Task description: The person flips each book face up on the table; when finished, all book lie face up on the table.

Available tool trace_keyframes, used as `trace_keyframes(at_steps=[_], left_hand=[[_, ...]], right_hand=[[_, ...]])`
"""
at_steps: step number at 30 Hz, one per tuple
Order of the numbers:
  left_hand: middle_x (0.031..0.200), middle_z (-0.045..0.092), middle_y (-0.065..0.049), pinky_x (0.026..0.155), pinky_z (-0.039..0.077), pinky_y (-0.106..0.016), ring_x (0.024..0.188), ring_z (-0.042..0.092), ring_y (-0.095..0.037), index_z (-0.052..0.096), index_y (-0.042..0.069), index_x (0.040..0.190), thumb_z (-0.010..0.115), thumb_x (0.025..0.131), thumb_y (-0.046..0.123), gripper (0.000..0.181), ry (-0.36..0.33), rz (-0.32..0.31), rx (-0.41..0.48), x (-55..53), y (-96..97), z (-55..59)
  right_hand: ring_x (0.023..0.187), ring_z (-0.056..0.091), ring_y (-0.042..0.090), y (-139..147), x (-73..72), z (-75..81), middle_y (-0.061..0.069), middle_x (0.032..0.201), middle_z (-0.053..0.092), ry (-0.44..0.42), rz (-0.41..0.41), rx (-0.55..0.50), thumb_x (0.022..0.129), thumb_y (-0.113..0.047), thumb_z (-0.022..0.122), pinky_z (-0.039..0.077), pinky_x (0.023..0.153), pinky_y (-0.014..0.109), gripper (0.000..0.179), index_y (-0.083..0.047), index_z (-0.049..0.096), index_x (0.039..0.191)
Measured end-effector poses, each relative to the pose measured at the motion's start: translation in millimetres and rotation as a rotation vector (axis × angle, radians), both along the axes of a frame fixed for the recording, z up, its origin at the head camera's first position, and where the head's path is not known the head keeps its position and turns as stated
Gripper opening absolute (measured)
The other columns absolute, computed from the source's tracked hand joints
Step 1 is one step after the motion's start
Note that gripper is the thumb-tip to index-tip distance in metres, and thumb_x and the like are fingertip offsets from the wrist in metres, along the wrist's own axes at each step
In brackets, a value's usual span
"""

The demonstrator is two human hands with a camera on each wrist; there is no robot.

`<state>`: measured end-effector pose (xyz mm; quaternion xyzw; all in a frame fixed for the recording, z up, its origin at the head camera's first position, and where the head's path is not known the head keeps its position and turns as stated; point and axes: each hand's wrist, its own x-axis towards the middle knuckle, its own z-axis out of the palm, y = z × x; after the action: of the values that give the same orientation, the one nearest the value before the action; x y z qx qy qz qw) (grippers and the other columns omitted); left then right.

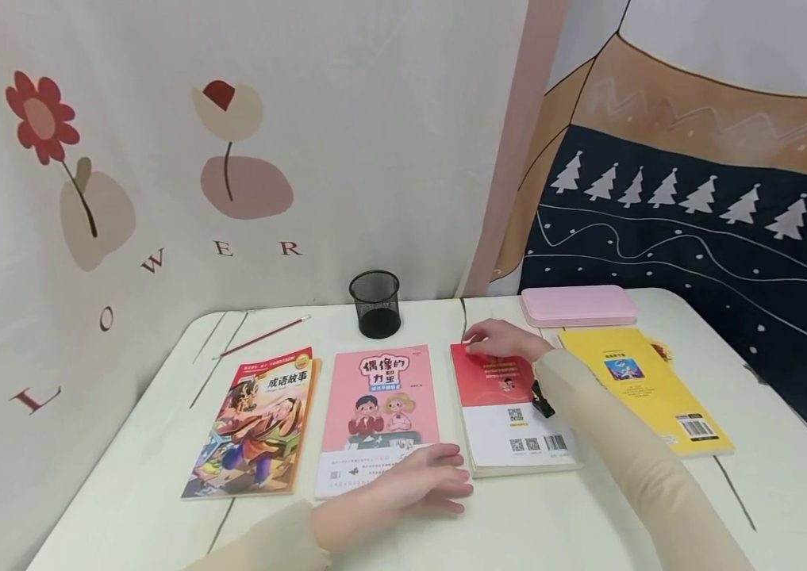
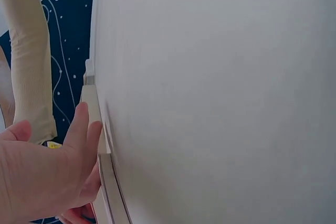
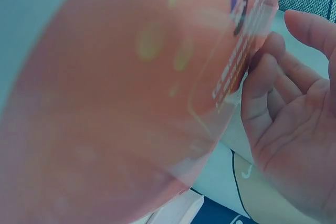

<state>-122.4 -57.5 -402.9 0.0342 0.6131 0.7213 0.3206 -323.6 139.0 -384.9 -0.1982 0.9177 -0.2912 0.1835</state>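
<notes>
My right hand [image 1: 501,339] is at the top left corner of a red-and-white paperback book [image 1: 492,432], its back cover with codes facing up. In the right wrist view the bent fingertips [image 3: 268,66] touch the edge of this cover, with the thumb held apart. My left hand [image 1: 417,482] lies palm inward with fingers extended, over the lower right corner of a pink paperback book [image 1: 346,396]. Its fingertips reach the lower left corner of the red-and-white book. In the left wrist view those extended fingers [image 2: 79,127] are beside the book edges.
A colourful storybook [image 1: 253,436] lies at the left, overlapping an orange edge. To the right lie a yellow book [image 1: 646,388] and a pink pencil case [image 1: 578,305]. At the back stands a black mesh pen holder [image 1: 377,305]; a red pencil [image 1: 263,336] lies left of it.
</notes>
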Motion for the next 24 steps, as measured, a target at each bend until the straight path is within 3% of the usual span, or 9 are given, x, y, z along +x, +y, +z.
trace_keyframes(at_steps=[5,11,15,24], left_hand=[[0.130,0.034,-0.023,0.075,0.049,-0.041,0.098,0.054,-0.031,0.026,-0.013,0.129,0.055,0.081,0.002,0.058,-0.017,-0.002,0.030,1.9,6.4,-1.5],[0.125,0.041,-0.019,0.079,0.048,-0.038,0.097,0.053,-0.025,0.030,-0.012,0.128,0.056,0.080,0.001,0.057,-0.019,-0.003,0.005,3.9,10.6,-2.2],[0.126,0.040,-0.019,0.081,0.047,-0.036,0.102,0.051,-0.025,0.031,-0.012,0.128,0.057,0.080,0.002,0.056,-0.012,0.007,-0.015,4.7,12.3,-2.2],[0.133,0.032,-0.023,0.087,0.043,-0.034,0.109,0.046,-0.030,0.031,-0.011,0.129,0.059,0.080,0.006,0.059,0.018,0.013,-0.069,6.6,13.8,-1.5]], right_hand=[[0.095,0.051,0.021,3.0,-2.0,-1.5,0.008,0.109,0.054,-0.013,-0.053,0.006,0.084,-0.023,0.059,0.047,0.080,0.033,0.038,-0.009,0.053,0.119],[0.097,0.049,0.023,8.2,-3.2,-0.7,0.009,0.111,0.053,-0.003,-0.105,-0.014,0.084,-0.022,0.058,0.046,0.081,0.036,0.037,-0.007,0.053,0.118],[0.098,0.046,0.025,15.5,-3.8,1.7,0.011,0.110,0.052,-0.006,-0.188,-0.026,0.084,-0.022,0.057,0.046,0.080,0.036,0.036,-0.006,0.055,0.117],[0.096,0.047,0.026,38.3,-6.9,1.5,0.012,0.107,0.052,-0.089,-0.321,0.030,0.083,-0.025,0.058,0.045,0.081,0.040,0.039,-0.003,0.054,0.116]])
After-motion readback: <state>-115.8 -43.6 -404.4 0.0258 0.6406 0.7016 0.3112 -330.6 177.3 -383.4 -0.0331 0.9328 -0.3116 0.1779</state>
